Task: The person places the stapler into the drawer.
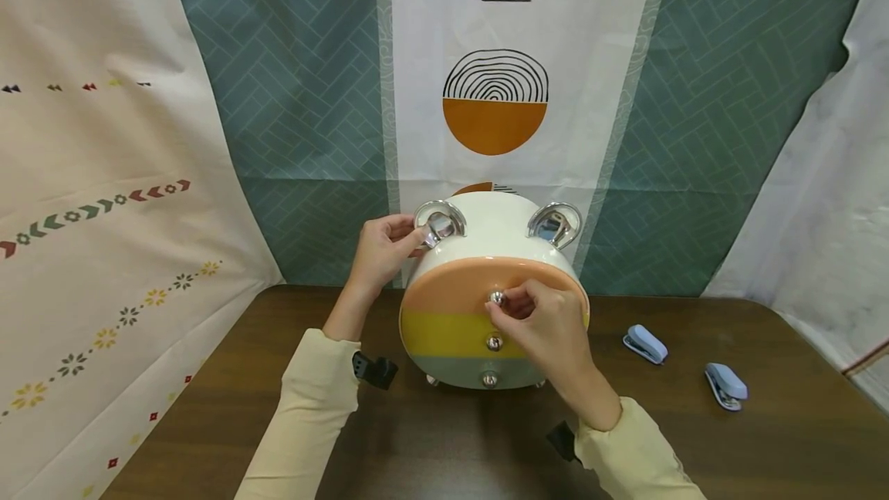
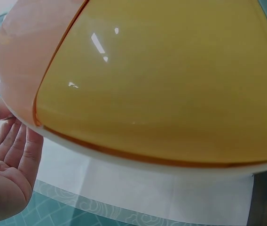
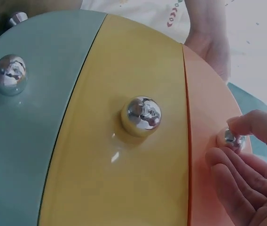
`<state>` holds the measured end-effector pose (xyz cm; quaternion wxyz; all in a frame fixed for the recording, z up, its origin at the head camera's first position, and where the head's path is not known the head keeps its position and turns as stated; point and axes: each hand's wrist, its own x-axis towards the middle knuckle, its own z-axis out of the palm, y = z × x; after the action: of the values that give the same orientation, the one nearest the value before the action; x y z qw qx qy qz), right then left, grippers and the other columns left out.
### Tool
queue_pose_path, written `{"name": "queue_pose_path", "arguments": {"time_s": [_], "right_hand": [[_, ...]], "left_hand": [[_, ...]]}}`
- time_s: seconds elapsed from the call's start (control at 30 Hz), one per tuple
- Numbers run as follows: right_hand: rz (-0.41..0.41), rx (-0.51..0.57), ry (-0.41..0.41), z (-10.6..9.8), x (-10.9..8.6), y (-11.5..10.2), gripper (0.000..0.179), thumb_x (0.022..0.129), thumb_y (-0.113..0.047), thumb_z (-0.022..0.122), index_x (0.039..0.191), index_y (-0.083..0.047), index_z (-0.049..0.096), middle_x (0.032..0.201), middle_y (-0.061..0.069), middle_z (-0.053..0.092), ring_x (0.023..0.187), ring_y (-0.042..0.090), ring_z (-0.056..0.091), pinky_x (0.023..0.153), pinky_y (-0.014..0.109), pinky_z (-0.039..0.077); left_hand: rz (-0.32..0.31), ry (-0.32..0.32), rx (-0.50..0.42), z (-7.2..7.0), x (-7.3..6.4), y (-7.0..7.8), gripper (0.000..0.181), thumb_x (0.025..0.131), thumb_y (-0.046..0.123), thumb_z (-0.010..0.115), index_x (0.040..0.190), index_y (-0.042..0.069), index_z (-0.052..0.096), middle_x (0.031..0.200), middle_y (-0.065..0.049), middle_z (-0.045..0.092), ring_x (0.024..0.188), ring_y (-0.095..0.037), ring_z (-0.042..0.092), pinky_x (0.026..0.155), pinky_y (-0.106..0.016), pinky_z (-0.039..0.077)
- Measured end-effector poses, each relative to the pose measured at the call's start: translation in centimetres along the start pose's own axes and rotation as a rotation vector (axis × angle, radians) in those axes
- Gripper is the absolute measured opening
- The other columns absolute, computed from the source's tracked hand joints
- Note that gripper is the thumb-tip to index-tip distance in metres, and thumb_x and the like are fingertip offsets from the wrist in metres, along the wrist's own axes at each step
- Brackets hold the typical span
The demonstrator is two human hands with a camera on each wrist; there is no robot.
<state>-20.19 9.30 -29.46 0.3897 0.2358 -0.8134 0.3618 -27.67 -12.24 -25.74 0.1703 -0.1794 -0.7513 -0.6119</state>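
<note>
A rounded white storage box (image 1: 496, 231) stands on the table, with chrome ear-shaped handles on top and small chrome feet. Its front has three drawers: a peach one (image 1: 444, 288) at the top, a yellow one (image 1: 441, 334) in the middle and a grey-green one (image 1: 451, 371) below. All three look closed in the head view. My left hand (image 1: 384, 253) holds the left chrome ear (image 1: 441, 222), thumb in front. With thumb and fingertips my right hand (image 1: 556, 326) pinches the round chrome knob (image 3: 232, 140) of the peach drawer.
Two light-blue staplers, a nearer one (image 1: 726, 386) and a farther one (image 1: 646, 344), lie on the brown table (image 1: 444, 446) right of the box. A patterned curtain (image 1: 312, 99) hangs behind the table. Black wrist straps sit on both sleeves.
</note>
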Motion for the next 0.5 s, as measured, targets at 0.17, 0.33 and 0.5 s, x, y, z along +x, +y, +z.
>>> {"name": "queue_pose_path", "arguments": {"time_s": [0.17,0.33,0.5], "right_hand": [[0.060,0.040,-0.037,-0.3,-1.0,0.2,0.021,0.061,-0.009,0.083,0.072,-0.001,0.068,0.064,0.004,0.067,0.052,0.008,0.061,0.049,0.019,0.051],[0.144,-0.004,-0.122,-0.3,-2.9,0.9,0.023,0.060,-0.015,0.084,0.071,-0.003,0.068,0.063,0.001,0.066,0.052,0.006,0.059,0.049,0.017,0.049],[0.178,-0.021,-0.183,0.6,-4.2,1.7,0.020,0.062,-0.018,0.083,0.069,-0.007,0.069,0.063,-0.002,0.066,0.053,0.004,0.058,0.050,0.016,0.049]], "left_hand": [[-0.007,0.003,-0.004,0.1,-0.1,-0.2,0.026,0.084,0.004,0.061,0.104,-0.012,0.062,0.095,-0.026,0.064,0.077,-0.017,0.065,0.063,-0.026,0.056],[-0.005,0.007,0.000,0.1,-0.1,-0.2,0.025,0.084,0.004,0.061,0.103,-0.012,0.062,0.094,-0.026,0.064,0.075,-0.017,0.065,0.062,-0.025,0.056],[-0.006,0.008,0.000,0.1,-0.1,0.0,0.026,0.085,0.004,0.061,0.104,-0.012,0.061,0.096,-0.026,0.064,0.077,-0.016,0.064,0.063,-0.025,0.056]]}}
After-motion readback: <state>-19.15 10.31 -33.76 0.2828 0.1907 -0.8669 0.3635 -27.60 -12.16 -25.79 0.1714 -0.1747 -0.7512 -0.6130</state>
